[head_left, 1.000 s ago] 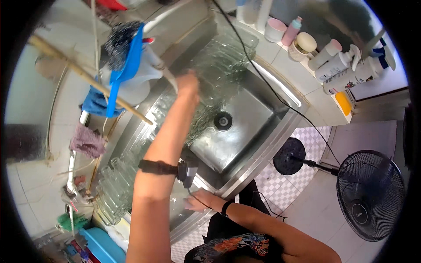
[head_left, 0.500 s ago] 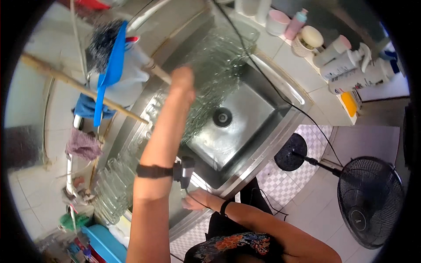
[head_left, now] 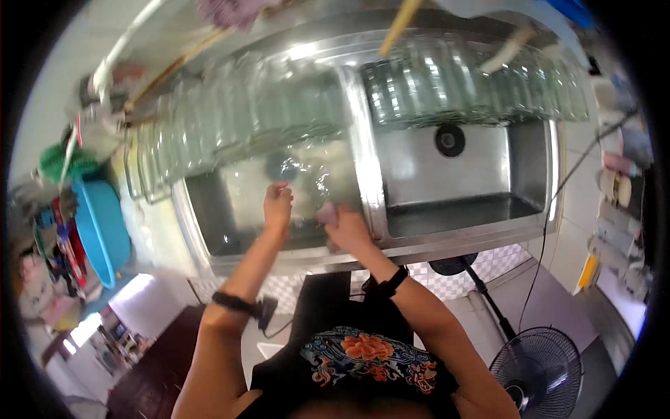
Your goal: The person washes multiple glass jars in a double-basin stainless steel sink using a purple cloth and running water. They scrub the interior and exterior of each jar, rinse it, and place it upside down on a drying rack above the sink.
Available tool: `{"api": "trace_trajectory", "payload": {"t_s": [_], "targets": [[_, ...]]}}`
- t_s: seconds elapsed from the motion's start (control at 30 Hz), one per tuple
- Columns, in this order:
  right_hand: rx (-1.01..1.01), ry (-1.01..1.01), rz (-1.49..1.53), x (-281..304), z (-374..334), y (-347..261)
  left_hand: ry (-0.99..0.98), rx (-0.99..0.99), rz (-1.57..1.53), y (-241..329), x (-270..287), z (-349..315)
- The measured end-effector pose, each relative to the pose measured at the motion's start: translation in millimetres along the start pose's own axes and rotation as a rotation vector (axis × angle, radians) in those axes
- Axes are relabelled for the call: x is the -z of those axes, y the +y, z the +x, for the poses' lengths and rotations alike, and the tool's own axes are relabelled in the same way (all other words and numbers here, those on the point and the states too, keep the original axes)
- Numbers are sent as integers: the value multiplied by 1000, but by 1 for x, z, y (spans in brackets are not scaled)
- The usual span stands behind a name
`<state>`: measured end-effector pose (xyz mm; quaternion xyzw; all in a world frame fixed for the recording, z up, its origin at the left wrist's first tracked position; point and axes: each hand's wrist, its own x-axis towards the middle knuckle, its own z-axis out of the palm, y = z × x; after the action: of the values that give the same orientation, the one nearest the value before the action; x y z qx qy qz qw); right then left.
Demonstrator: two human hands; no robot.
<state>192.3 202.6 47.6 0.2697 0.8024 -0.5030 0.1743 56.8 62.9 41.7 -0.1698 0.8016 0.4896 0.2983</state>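
Note:
My left hand (head_left: 278,207) is over the water in the left sink basin (head_left: 209,209), fingers curled; whatever they may hold is hidden. Close to its right, near the basin's front edge, my right hand (head_left: 351,230) grips a small purple-pink cloth (head_left: 326,214). Both hands are slightly blurred. Ripples glint on the water just beyond them. Along the back of that basin stand tall clear glass vessels (head_left: 251,105), packed tightly together. More clear glass vessels (head_left: 447,84) line the back of the right basin (head_left: 460,181), whose bottom shows a dark drain (head_left: 449,141).
A steel divider (head_left: 364,153) separates the basins. A wooden stick (head_left: 400,28) juts in from the back. At the left is a blue tub (head_left: 102,227); at the lower right stands a black fan (head_left: 541,373). A dark cable (head_left: 555,199) runs down the right side.
The view has swung round to face the sink squarely. My left arm, stretched far over the sink before, is drawn back to the left basin. The cloth now shows in my right hand.

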Motion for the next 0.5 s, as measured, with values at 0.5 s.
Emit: {"api": "trace_trajectory", "payload": {"t_s": [0.5], "targets": [[-542,79,1410,28,14,-22,-247,22,763,-126,-75,158]]}}
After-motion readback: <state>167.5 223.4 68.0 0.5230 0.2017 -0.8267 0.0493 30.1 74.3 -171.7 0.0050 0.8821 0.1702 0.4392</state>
